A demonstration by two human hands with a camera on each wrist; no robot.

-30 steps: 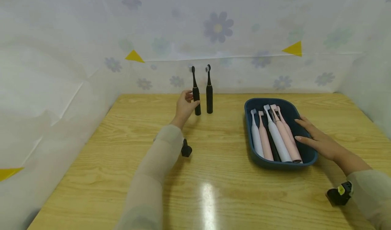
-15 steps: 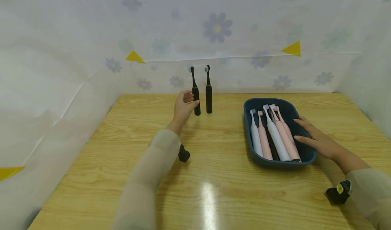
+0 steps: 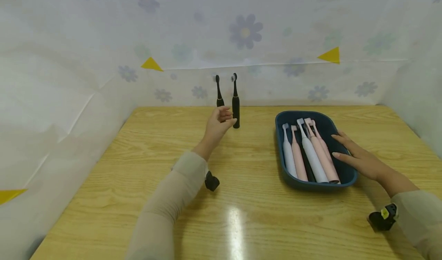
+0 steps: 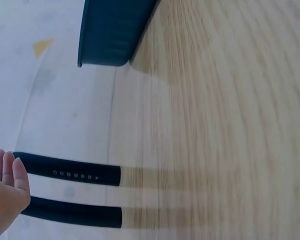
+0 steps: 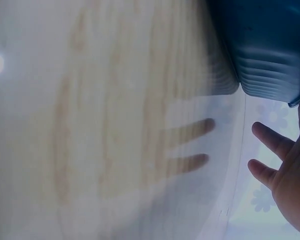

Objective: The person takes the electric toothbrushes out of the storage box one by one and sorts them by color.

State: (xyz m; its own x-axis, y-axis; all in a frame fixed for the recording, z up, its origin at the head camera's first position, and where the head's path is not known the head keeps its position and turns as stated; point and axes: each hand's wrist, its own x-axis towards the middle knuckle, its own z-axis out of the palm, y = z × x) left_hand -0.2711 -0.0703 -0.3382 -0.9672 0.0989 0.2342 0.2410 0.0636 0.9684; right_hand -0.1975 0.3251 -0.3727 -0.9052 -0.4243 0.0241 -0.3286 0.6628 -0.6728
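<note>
Two black electric toothbrushes stand upright near the back of the table. My left hand point(image 3: 219, 126) hides the lower part of the left black toothbrush point(image 3: 219, 91). Its thumb and fingers are spread apart close to the right black toothbrush point(image 3: 236, 102). In the left wrist view, the relaxed fingers of that hand point(image 4: 9, 192) overlap the right toothbrush point(image 4: 82, 171), which has a row of buttons, with the left toothbrush point(image 4: 77, 212) below. My right hand point(image 3: 366, 163) rests over the right rim of a dark blue basket point(image 3: 317, 189), fingers extended.
Inside the basket lie several electric toothbrushes: white ones point(image 3: 314, 158), pink ones point(image 3: 299, 160) and a black one point(image 3: 308, 164). A flowered white sheet point(image 3: 276, 33) with yellow triangles hangs behind the wooden table point(image 3: 255, 168).
My left hand has moved right, from beside the left black toothbrush to in front of it, near the right one. Both brushes keep their places. The right hand has barely moved.
</note>
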